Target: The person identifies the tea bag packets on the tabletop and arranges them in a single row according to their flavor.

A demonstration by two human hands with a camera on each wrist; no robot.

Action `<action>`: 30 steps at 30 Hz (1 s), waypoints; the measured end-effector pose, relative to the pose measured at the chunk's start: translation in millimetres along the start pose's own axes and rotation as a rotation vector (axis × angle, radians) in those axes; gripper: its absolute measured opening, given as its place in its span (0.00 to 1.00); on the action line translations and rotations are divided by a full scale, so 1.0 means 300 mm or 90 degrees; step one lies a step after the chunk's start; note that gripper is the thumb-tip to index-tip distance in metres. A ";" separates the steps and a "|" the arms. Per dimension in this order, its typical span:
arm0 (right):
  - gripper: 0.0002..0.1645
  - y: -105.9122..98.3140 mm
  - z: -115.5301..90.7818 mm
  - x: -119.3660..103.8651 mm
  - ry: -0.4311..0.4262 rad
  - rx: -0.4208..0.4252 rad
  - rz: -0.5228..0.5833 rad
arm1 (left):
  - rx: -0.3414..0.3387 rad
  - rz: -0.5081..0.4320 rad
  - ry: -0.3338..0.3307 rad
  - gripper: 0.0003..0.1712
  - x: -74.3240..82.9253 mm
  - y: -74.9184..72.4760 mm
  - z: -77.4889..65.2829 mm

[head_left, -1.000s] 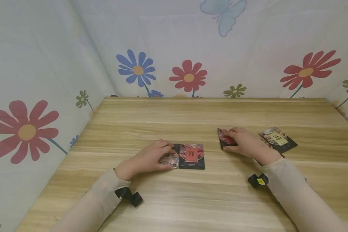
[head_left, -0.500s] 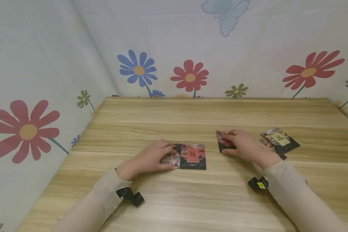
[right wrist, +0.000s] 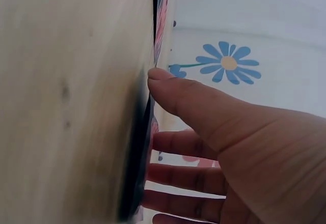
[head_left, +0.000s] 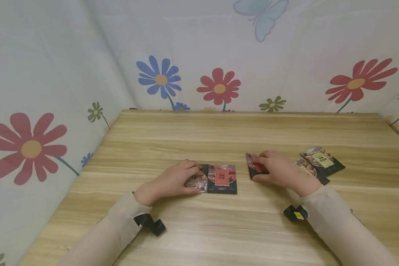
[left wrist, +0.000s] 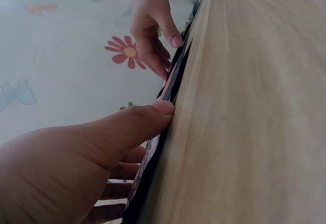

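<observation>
My left hand [head_left: 173, 181] holds a flat dark sachet [head_left: 198, 184], thumb at its near edge and fingers over its top; the hand hides part of it. Touching or nearly touching its right side lies a second sachet [head_left: 222, 180] with a red label. To the right, my right hand [head_left: 279, 171] grips a red-and-black sachet [head_left: 255, 164] between thumb and fingers, low over the table and slightly turned. In the right wrist view, the right thumb [right wrist: 178, 94] meets the sachet's edge. The left wrist view shows the left thumb [left wrist: 147, 119] against a sachet edge.
Two more sachets overlap right of my right hand: one with a yellow label [head_left: 322, 159] and one partly under it [head_left: 306, 168]. The wooden table [head_left: 219, 229] ends at a white cloth [head_left: 173, 37] printed with flowers.
My right hand has moved the red-and-black sachet slightly left and nearer to me, uncovering more of the overlapping sachets behind it. The left hand stays in place on its sachet.
</observation>
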State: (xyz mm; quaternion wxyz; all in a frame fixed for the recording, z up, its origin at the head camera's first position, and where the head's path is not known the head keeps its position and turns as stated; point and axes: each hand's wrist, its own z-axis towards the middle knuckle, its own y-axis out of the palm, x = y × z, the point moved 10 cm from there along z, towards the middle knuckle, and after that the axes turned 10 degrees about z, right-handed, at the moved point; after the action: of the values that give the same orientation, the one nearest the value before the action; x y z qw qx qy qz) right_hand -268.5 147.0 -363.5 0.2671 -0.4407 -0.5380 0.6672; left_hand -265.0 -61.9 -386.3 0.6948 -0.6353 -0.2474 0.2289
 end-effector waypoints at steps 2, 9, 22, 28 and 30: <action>0.34 0.001 -0.001 -0.013 -0.008 -0.001 -0.007 | 0.000 0.000 0.000 0.29 0.000 0.000 0.000; 0.36 0.008 -0.003 -0.039 -0.011 -0.010 -0.020 | 0.003 0.000 0.000 0.29 0.004 -0.005 -0.002; 0.36 0.024 -0.006 -0.056 -0.007 -0.016 -0.026 | -0.006 -0.003 -0.007 0.29 0.006 -0.007 -0.006; 0.36 0.027 -0.007 -0.076 -0.012 -0.023 -0.015 | -0.008 -0.004 -0.005 0.29 0.006 -0.007 -0.006; 0.35 0.028 -0.008 -0.085 -0.015 -0.024 -0.014 | -0.008 -0.004 -0.004 0.29 0.005 -0.006 -0.006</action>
State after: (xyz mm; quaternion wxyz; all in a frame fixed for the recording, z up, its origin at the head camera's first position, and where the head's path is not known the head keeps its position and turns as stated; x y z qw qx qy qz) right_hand -253.4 124.9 -363.9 0.2601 -0.4317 -0.5583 0.6589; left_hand -262.7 -62.4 -384.5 0.6908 -0.6381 -0.2528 0.2275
